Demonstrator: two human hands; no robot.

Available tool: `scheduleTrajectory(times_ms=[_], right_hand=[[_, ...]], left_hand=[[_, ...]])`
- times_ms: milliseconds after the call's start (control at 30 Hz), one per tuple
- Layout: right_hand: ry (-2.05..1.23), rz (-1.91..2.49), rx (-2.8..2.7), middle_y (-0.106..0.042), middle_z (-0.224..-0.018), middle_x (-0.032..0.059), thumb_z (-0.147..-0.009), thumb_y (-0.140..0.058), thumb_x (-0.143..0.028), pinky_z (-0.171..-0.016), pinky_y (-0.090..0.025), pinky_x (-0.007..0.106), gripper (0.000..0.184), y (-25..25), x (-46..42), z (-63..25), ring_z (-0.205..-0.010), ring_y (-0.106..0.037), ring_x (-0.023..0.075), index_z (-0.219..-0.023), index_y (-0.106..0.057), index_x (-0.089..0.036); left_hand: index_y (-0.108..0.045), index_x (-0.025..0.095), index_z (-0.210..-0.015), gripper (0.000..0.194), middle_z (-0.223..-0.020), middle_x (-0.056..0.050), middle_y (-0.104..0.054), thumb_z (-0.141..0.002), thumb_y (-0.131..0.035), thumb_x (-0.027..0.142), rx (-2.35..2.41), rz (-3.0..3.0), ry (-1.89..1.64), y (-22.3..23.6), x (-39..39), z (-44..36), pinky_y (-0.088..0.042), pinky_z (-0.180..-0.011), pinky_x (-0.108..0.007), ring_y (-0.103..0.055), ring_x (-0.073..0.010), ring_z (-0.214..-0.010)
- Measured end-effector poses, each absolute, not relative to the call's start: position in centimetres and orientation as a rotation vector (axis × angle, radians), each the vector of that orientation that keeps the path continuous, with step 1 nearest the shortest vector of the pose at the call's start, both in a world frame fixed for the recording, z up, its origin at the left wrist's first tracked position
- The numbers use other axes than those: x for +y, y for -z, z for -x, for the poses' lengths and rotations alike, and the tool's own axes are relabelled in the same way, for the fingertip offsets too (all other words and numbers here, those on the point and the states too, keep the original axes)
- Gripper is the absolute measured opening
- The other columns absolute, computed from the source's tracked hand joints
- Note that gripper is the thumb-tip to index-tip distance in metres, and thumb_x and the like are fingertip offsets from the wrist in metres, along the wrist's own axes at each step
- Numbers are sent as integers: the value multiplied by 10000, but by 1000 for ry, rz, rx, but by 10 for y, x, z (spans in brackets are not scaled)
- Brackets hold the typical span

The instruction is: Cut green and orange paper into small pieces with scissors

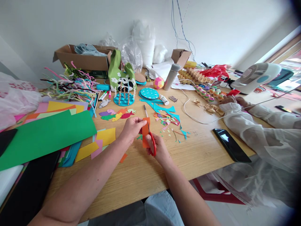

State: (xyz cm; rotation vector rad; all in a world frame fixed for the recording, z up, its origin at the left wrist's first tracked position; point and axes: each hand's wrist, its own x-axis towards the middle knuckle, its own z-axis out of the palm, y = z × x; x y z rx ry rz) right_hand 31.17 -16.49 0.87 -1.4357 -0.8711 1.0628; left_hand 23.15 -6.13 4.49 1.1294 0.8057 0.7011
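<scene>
My left hand (134, 128) pinches the upper end of a narrow strip of orange paper (146, 142). In my right hand (160, 148) is a pair of scissors (153, 145) with red handles, its blades at the strip's right edge. Beyond my hands lie several colourful paper fish (116, 115) and a slim pen-like tool (145, 110). Paper scraps (167, 119) in many colours are scattered just to the right. A small orange offcut (123, 158) rests on the table below my left wrist.
Green card sheets (51, 135) and yellow paper (106, 137) cover the left side. Behind stand a panda bag (122, 75), a flask (171, 77) and blue discs (149, 93). At right are a phone (231, 145), a white cable (188, 110), a fan (256, 77) and a co-worker's sleeves (246, 122).
</scene>
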Motion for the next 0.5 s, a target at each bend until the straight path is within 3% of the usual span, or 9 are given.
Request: scheduleTrajectory(times_ms=[500], right_hand=[[-1025, 1465, -930, -454, -468, -47, -726, -521, -747, -323, -306, 195, 585, -11, -165, -313, -348, -416, 82, -699, -486, -164]], left_hand=[[-604, 141, -603, 83, -547, -3, -600, -664, -637, 187, 844, -1169, -674, -45, -64, -234, -460, -493, -242, -544, -115, -477]])
